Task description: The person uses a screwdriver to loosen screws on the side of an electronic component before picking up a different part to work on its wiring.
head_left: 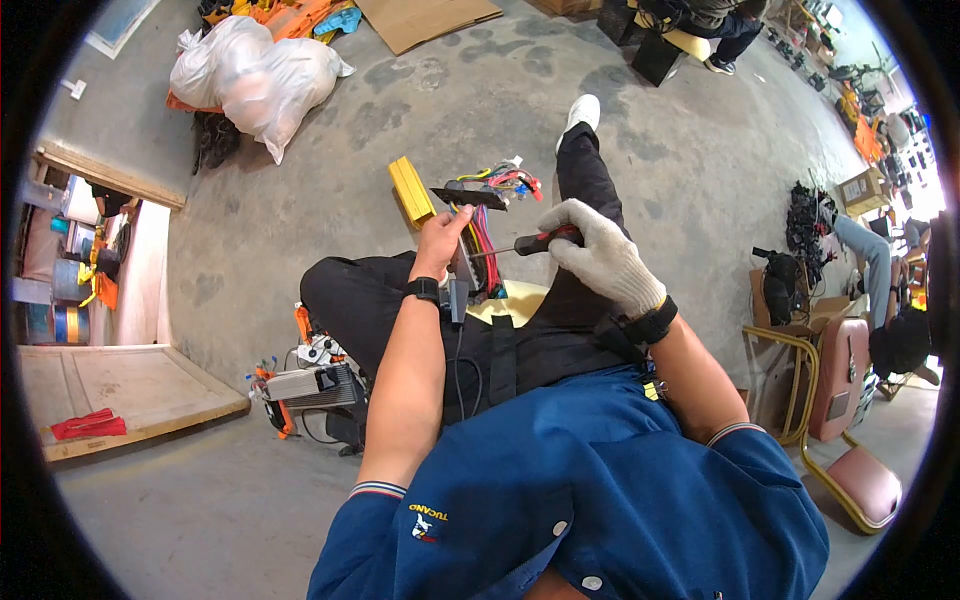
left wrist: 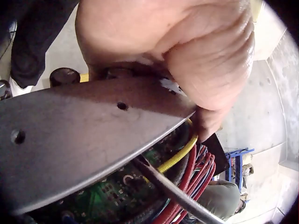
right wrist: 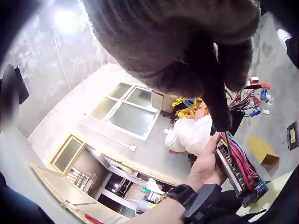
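Observation:
My bare left hand [head_left: 440, 242] grips a metal-sided electronic unit [left wrist: 84, 130] with a green circuit board [left wrist: 105, 196] inside. Red and yellow wires [right wrist: 240, 161] run along it and end in coloured connectors [right wrist: 261, 100] beyond a black end plate [head_left: 470, 198]. My gloved right hand [head_left: 600, 258] holds a screwdriver [head_left: 548, 241] by its red and black handle. In the left wrist view its shaft [left wrist: 177, 191] reaches the plate's edge beside the board; whether the tip touches is unclear.
A yellow casing [head_left: 411, 192] stands on the floor just past the unit. White plastic bags [head_left: 255, 85] lie at the upper left, with cardboard [head_left: 425, 20] beside them. A pink chair [head_left: 840, 380] stands at the right, near another seated person.

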The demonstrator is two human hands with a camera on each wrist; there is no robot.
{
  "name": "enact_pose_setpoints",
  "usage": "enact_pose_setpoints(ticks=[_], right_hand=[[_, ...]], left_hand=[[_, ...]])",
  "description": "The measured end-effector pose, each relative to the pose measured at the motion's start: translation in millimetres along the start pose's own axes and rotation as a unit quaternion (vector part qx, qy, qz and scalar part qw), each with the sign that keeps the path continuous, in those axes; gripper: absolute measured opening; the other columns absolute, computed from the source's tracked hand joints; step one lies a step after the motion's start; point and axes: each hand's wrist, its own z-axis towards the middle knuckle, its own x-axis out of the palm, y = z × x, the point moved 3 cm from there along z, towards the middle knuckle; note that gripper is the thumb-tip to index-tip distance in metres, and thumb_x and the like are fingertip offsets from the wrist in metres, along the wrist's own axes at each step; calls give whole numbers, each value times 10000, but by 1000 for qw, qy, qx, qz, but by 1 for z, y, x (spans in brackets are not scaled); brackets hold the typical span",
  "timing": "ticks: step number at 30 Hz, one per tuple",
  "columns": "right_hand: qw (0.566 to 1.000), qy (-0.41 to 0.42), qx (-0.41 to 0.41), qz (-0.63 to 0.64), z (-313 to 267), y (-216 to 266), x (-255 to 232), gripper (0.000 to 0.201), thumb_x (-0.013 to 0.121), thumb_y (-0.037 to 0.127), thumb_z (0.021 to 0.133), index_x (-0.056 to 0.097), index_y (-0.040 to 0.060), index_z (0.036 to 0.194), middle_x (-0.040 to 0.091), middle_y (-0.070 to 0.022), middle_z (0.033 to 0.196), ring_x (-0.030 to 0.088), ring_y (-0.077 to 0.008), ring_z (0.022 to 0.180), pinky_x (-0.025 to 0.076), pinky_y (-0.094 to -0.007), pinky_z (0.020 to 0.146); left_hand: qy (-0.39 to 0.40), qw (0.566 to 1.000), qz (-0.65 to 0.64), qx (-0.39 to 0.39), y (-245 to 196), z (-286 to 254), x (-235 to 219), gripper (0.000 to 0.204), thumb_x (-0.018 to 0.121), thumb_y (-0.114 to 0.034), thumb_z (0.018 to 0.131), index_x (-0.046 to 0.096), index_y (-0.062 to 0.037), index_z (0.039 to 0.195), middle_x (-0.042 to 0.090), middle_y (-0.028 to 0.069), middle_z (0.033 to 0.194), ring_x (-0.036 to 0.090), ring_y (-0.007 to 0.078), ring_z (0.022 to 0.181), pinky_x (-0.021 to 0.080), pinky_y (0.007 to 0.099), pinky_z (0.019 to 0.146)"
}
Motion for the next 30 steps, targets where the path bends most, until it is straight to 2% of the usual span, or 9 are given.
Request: enact_pose_setpoints(ticks=[4,6,9,10,12,16,21,27,30], right_hand=[[996,-63,-49,-51,2,8,2,206,598,172,957,625,14,1087,663,-98,845,629,-162,682,517,-307,648],[966,11,247,71,2,17,-2,219,624,97,887,629,20,1092,664,-113,884,649,-190,797,523,-311,755],[960,61,264,65,2,8,-5,265,641,92,873,616,22,1127,676,-129,931,662,-202,856,525,-324,796],[960,62,264,65,-1,0,-3,265,641,92,873,616,22,1127,676,-129,931,662,-202,856,525,-324,796],[999,-10,38,9,-2,-2,-2,269,647,165,921,607,16,1141,682,-132,938,676,-202,817,534,-331,735],[999,-11,43,20,-3,-6,1,253,640,175,932,613,11,1122,685,-136,948,682,-204,822,534,-330,726],[947,53,307,76,0,5,-6,265,619,90,897,602,13,1150,669,-64,931,633,-108,758,517,-280,691],[999,-24,34,20,-3,-5,-2,264,636,134,906,608,0,1132,674,-139,884,674,-217,861,531,-331,783],[993,-82,87,7,-4,-1,3,263,630,118,900,612,7,1138,674,-137,899,668,-209,884,531,-328,802]], left_hand=[[0,1000,8,3,4,4,-1,453,712,-464,902,588,-84,689,479,-48,636,412,67,586,325,274,531],[-1,1000,12,9,3,3,-1,455,713,-465,902,591,-82,691,481,-47,640,414,66,593,329,274,537],[15,999,21,-19,1,2,-3,398,702,-439,924,663,-57,818,574,-32,742,485,74,674,386,257,622],[18,999,18,-21,2,2,-3,395,701,-437,925,665,-58,820,577,-34,742,484,73,669,386,257,617],[21,999,15,-23,3,2,-2,393,701,-436,926,667,-58,823,579,-35,742,482,72,664,386,257,613],[-2,1000,8,-9,0,1,0,465,703,-478,905,585,-82,691,475,-46,641,412,70,595,333,273,544],[4,1000,10,-21,1,2,0,467,705,-482,903,582,-85,690,467,-42,637,414,76,590,329,278,537],[-7,1000,7,4,2,3,-2,469,704,-484,903,587,-81,694,469,-40,636,415,79,581,327,281,524],[17,999,23,-32,3,3,-4,387,696,-443,928,656,-80,801,559,-50,727,471,69,661,381,255,609]])
